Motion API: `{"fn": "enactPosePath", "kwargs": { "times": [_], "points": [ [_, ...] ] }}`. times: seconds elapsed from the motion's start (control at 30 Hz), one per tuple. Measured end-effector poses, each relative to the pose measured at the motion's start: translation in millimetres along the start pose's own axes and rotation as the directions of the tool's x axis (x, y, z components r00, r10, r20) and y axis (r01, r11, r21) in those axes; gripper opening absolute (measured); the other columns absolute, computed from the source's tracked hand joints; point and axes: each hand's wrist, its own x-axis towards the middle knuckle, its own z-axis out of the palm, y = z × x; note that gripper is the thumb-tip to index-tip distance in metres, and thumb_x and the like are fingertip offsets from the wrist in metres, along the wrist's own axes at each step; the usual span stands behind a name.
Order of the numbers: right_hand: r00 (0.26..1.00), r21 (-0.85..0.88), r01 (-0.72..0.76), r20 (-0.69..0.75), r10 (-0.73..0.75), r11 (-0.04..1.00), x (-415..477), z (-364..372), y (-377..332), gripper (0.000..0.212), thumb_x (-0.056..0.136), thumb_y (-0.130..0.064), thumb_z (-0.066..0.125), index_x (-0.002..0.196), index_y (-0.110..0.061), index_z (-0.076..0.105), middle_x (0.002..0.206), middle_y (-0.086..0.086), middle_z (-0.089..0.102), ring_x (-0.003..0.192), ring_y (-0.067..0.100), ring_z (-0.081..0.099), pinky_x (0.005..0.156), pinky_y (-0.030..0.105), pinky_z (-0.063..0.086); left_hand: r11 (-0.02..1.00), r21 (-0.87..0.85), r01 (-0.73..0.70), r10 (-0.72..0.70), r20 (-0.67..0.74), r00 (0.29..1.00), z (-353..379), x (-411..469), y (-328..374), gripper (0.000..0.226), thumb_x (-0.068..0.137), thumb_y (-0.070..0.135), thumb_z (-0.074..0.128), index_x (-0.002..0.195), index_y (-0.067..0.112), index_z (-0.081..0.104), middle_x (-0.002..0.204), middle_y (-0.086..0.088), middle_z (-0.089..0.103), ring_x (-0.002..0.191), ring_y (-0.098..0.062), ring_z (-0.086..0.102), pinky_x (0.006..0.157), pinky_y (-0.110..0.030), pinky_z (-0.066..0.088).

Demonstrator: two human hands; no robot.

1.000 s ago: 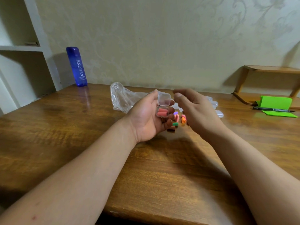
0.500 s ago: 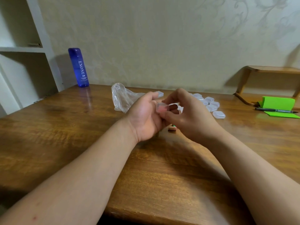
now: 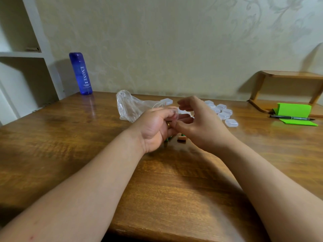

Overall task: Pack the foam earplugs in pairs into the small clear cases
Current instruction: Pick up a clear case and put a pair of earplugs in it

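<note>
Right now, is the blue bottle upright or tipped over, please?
Upright: the blue bottle stands on its base on the table, top end up.

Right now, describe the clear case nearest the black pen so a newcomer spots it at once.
Start at the wooden table, then find the group of small clear cases just beyond the right hand. The lone case lies a little apart from the rest, nearest the viewer and nearest the black pen.
</note>
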Motion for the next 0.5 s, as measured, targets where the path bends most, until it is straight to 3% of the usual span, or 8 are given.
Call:
{"fn": "enactPosePath", "kwargs": {
  "times": [0.13, 0.27, 0.33, 0.43, 0.5],
  "points": [
    [0.999, -0.055, 0.039, -0.026, -0.040, 0.998, 1, 1, 2, 0.039, 0.091, -0.037, 0.078, 0.127, -0.028, 0.066, 0.121, -0.010, 0.060, 0.116, 0.010, 0.060, 0.096, 0.039, 0.057, 0.999, 0.039, -0.010, 0.009, 0.044, 0.999, -2, 3, -2, 0.024, 0.108, 0.001, 0.044, 0.095, 0.004, 0.063, 0.109, -0.022, 0.069, 0.098, -0.025, 0.076, 0.089, -0.040, 0.061],
    [0.996, -0.089, 0.070, -0.041, -0.074, 0.994, 2, -1, 3, 0.030, 0.091, -0.036, 0.077, 0.119, -0.030, 0.072, 0.112, -0.011, 0.063, 0.106, 0.010, 0.062, 0.088, 0.030, 0.054, 1.000, 0.010, 0.020, -0.021, 0.057, 0.998, 0, 0, -2, 0.026, 0.113, 0.009, 0.042, 0.108, 0.003, 0.067, 0.092, -0.009, 0.078, 0.083, -0.016, 0.078, 0.074, -0.034, 0.065],
    [0.998, -0.080, 0.061, -0.030, -0.064, 0.995, 3, -3, 3, 0.026, 0.093, -0.036, 0.076, 0.118, -0.030, 0.072, 0.109, -0.014, 0.067, 0.102, 0.004, 0.062, 0.083, 0.020, 0.051, 0.999, 0.019, 0.026, -0.027, 0.045, 0.999, 1, 0, -2, 0.027, 0.114, 0.014, 0.044, 0.117, -0.001, 0.066, 0.096, -0.009, 0.078, 0.084, -0.015, 0.076, 0.075, -0.034, 0.065],
    [0.996, -0.054, 0.007, -0.092, -0.012, 0.999, 7, -17, 6, 0.032, 0.097, -0.037, 0.074, 0.126, -0.025, 0.068, 0.110, -0.017, 0.069, 0.099, -0.004, 0.061, 0.082, 0.007, 0.045, 0.999, -0.051, 0.007, -0.007, 0.010, 1.000, 0, -1, 3, 0.042, 0.112, 0.022, 0.053, 0.143, -0.004, 0.054, 0.132, -0.022, 0.069, 0.114, -0.027, 0.072, 0.099, -0.042, 0.062],
    [0.983, -0.078, -0.076, -0.171, 0.062, 0.994, 12, -36, 18, 0.043, 0.098, -0.041, 0.074, 0.136, -0.025, 0.063, 0.114, -0.015, 0.069, 0.103, 0.001, 0.062, 0.084, 0.013, 0.045, 0.987, -0.157, -0.032, 0.023, -0.054, 0.998, -5, 1, 8, 0.045, 0.110, 0.023, 0.055, 0.145, -0.003, 0.046, 0.140, -0.030, 0.064, 0.124, -0.036, 0.070, 0.104, -0.046, 0.059]
  ]
}}
